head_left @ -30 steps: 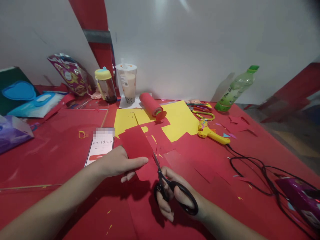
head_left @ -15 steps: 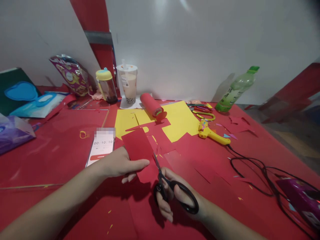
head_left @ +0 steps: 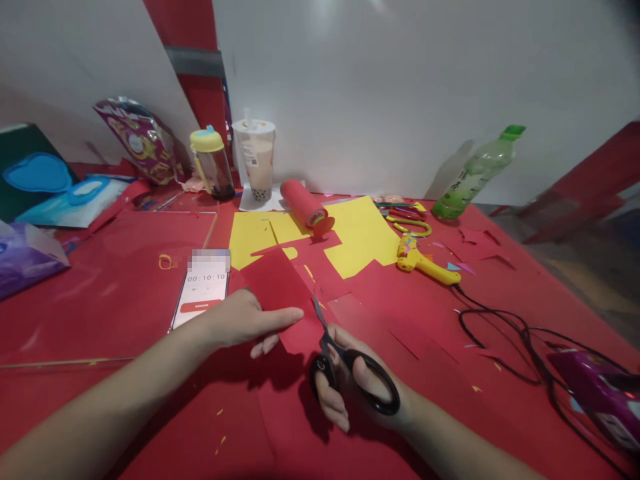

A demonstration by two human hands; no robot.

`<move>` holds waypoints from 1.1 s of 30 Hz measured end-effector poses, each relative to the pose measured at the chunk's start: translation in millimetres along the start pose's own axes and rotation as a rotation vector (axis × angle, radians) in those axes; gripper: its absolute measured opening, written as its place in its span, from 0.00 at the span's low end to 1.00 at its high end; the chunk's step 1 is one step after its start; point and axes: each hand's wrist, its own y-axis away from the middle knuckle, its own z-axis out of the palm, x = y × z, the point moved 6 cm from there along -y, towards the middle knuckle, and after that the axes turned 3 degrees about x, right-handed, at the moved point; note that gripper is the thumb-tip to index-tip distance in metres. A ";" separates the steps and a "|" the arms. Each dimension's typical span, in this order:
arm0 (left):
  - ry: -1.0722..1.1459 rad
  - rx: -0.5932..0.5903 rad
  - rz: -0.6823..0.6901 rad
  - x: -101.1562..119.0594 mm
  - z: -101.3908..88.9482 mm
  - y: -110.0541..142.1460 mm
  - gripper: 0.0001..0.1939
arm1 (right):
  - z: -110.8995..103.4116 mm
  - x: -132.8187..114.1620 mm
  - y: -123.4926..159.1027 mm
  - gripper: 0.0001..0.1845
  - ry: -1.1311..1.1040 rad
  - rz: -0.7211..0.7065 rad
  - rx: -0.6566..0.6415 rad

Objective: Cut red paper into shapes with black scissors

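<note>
A piece of red paper (head_left: pixel 278 287) is pinched in my left hand (head_left: pixel 245 321), the thumb lying on top of it and the other fingers underneath. My right hand (head_left: pixel 350 380) grips black-handled scissors (head_left: pixel 379 385), with thumb and fingers through the loops. The blades point away from me and sit at the right edge of the paper; whether they are cutting into it I cannot tell. Beyond the paper lie sheets of yellow paper (head_left: pixel 361 233) and a red paper-covered cylinder (head_left: pixel 301 203) with a small red disc at its near end.
A phone (head_left: pixel 206 287) showing a timer lies beside my left forearm. Right of the yellow sheets is a yellow glue gun (head_left: pixel 429 267), its black cord looping near a purple device (head_left: pixel 595 393). A drink cup (head_left: pixel 259 163), a yellow-lidded bottle (head_left: pixel 213 163) and a green bottle (head_left: pixel 473 177) stand along the wall.
The scissors and my right hand have shifted slightly to the right, and the paper in my left hand has turned a little. The whole view has tilted slightly.
</note>
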 end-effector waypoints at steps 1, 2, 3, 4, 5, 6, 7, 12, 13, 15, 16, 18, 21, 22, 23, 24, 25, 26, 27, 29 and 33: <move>-0.001 0.004 0.000 -0.6 -0.2 0.2 0.31 | 0.0 -0.3 0.1 0.20 0.001 0.002 0.009; 0.003 0.012 0.004 -1.2 -0.4 0.2 0.31 | -0.2 -0.3 0.3 0.21 0.003 0.006 0.018; 0.009 0.020 0.008 -2.0 -0.8 0.2 0.31 | -0.6 -0.1 0.5 0.21 0.007 0.011 0.028; 0.016 0.024 0.016 -2.8 -0.7 0.0 0.30 | -1.1 0.3 0.7 0.21 0.013 0.018 0.035; 0.023 0.030 0.024 -3.6 -0.9 -0.3 0.30 | -1.6 0.8 0.9 0.22 0.019 0.024 0.038; 0.029 0.036 0.030 -4.5 -1.1 -0.6 0.30 | -2.0 1.2 1.1 0.22 0.024 0.028 0.035; 0.031 0.042 0.034 -5.4 -1.4 -1.0 0.29 | -2.2 1.5 1.2 0.22 0.025 0.029 0.027; 0.025 0.041 0.038 -7.5 -2.0 -2.7 0.30 | -3.0 2.2 1.9 0.21 0.003 0.035 0.015; 0.027 0.035 0.041 -7.1 -1.6 -2.9 0.30 | -2.6 1.9 2.0 0.20 -0.005 0.032 0.015; 0.036 0.029 0.043 -6.4 -0.9 -3.0 0.30 | -1.4 0.8 1.8 0.20 -0.018 0.022 0.016; 0.039 0.030 0.040 -6.2 -0.6 -2.9 0.30 | -1.0 0.5 1.6 0.21 -0.019 0.020 0.024; 0.040 0.037 0.031 -5.8 -0.2 -2.7 0.30 | -1.0 0.2 1.4 0.21 -0.012 0.023 0.047; 0.037 0.053 0.023 -5.4 -0.5 -2.0 0.31 | -1.9 0.6 1.5 0.22 0.007 0.030 0.078; 0.038 0.054 0.024 -5.2 -0.7 -1.7 0.31 | -2.1 0.8 1.6 0.23 0.010 0.031 0.081; 0.039 0.055 0.026 -5.0 -0.9 -1.5 0.31 | -2.2 0.9 1.8 0.23 0.012 0.030 0.080; 0.039 0.054 0.028 -4.8 -1.1 -1.3 0.31 | -2.1 1.0 1.9 0.23 0.012 0.029 0.077; 0.037 0.050 0.028 -4.7 -1.2 -1.1 0.31 | -1.9 1.0 2.0 0.22 0.011 0.029 0.071; 0.034 0.047 0.028 -4.7 -1.4 -1.0 0.31 | -1.6 0.9 2.0 0.22 0.010 0.029 0.064; 0.031 0.047 0.027 -4.7 -1.7 -0.8 0.31 | -1.4 0.8 2.0 0.22 0.011 0.031 0.059; 0.027 0.047 0.033 -4.3 -2.2 -0.4 0.31 | -0.9 0.3 1.7 0.22 0.014 0.036 0.054; 0.026 0.052 0.059 -3.6 -3.1 -0.1 0.30 | 0.9 -2.0 1.0 0.21 0.004 0.027 0.034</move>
